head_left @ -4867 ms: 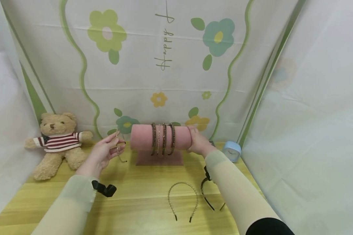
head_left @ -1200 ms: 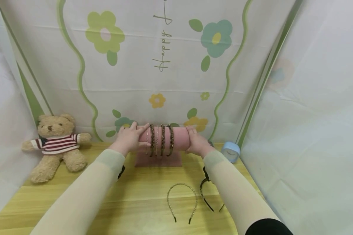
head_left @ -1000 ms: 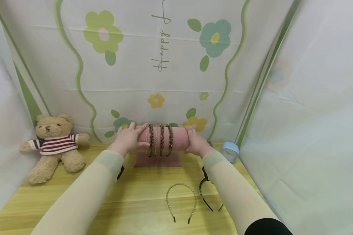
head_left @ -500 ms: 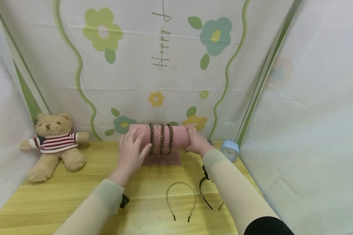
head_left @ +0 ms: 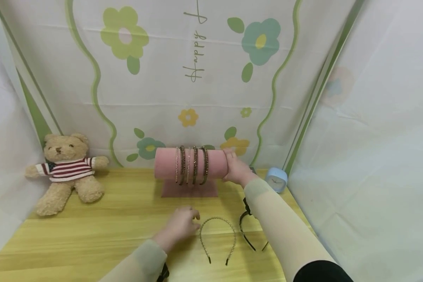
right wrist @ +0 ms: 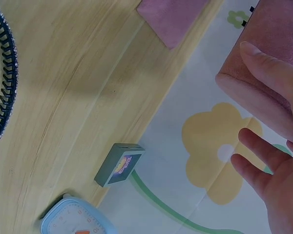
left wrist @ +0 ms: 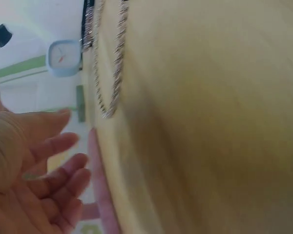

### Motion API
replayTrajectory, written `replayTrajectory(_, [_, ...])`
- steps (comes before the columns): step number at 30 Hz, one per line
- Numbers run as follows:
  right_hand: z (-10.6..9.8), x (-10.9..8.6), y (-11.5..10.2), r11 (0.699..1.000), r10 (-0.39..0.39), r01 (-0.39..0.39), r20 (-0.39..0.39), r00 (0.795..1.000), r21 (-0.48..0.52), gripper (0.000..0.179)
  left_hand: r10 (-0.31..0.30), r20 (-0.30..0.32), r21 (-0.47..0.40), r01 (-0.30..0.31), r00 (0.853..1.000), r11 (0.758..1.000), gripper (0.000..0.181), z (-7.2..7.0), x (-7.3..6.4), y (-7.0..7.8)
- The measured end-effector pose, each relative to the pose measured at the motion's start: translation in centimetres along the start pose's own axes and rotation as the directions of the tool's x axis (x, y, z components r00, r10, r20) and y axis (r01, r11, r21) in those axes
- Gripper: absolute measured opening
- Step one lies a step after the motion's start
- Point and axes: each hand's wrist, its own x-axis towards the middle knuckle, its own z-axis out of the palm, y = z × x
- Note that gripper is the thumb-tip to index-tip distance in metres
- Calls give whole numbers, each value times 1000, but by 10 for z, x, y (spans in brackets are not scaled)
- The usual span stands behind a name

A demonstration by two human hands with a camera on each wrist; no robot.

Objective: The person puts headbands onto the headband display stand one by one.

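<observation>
In the head view, my left hand point(head_left: 180, 225) hovers low over the table beside a pale gold beaded headband point(head_left: 216, 218). Its fingers are loosely bent with nothing between them, as the left wrist view shows. My right hand point(head_left: 237, 168) holds the right end of the pink roll-shaped display stand point(head_left: 165, 162); in the right wrist view the thumb point(right wrist: 263, 61) lies along the roll, and two fingers stick out past its end. Several headbands point(head_left: 195, 166), dark and pale, hang side by side around the roll. A dark headband point(head_left: 241, 227) lies partly hidden under my right forearm.
A teddy bear point(head_left: 68, 170) in a striped sweater sits at the back left. A blue clock point(head_left: 276, 180) stands at the back right, near a small dark green box point(right wrist: 118, 165). A flowered white cloth point(head_left: 218, 90) hangs behind the wooden table point(head_left: 127, 207).
My left hand first held a pale headband left of the roll, then slid it onto the roll's left end. It let go and moved down and right to the table. My right hand stayed.
</observation>
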Motion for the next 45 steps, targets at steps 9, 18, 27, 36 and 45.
replayTrajectory(9, [4,4,5,1000,2,-2,1,1000,23,122,-117,100,-49,122,988,991,22,31,11,4])
replayTrajectory(18, [3,3,4,1000,-17,17,1,1000,18,119,-196,110,-60,203,974,977,22,41,17,6])
replayTrajectory(27, [2,3,4,1000,-5,5,10,1000,11,119,-331,212,-543,392,920,742,10,31,15,-3])
replayTrajectory(36, [1,2,3,1000,-14,14,1,1000,9,118,-350,374,-776,497,859,389,31,10,9,-14])
replayTrajectory(45, [-1,-2,0,1000,-15,15,6,1000,25,116,-243,395,-831,457,886,316,30,-5,0,-22])
